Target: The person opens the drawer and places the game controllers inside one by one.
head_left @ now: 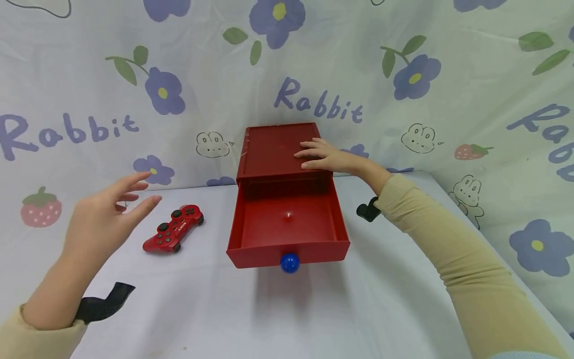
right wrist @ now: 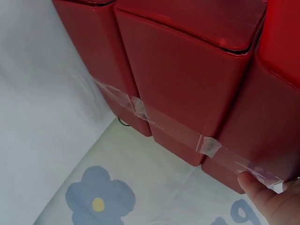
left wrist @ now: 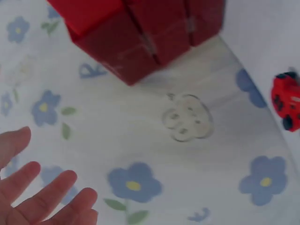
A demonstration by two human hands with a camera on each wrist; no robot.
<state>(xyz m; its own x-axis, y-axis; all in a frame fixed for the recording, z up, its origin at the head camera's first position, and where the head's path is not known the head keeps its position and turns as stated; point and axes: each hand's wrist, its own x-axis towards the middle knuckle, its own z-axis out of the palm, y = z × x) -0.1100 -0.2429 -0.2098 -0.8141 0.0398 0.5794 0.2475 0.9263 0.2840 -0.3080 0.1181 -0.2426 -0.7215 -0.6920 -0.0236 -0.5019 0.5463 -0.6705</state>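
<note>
A red drawer box (head_left: 282, 149) stands at the back middle of the table, its top drawer (head_left: 287, 219) pulled out toward me. The drawer's bare red floor shows, and a blue round knob (head_left: 289, 263) sits on its front. My right hand (head_left: 329, 157) rests on the right side of the box's top with fingers spread. In the right wrist view, the thumb (right wrist: 255, 190) lies along the taped side of the box. My left hand (head_left: 105, 209) hovers at the left, fingers relaxed and holding nothing. Beside it lies a red game controller (head_left: 175, 229) with black sticks.
A white cloth covers the table (head_left: 202, 309). Behind it hangs a printed curtain (head_left: 215, 99) with purple flowers, rabbits and lettering. Clear tape (right wrist: 173, 124) runs around the stacked red sections. Black straps (head_left: 105, 303) stick out at both wrists.
</note>
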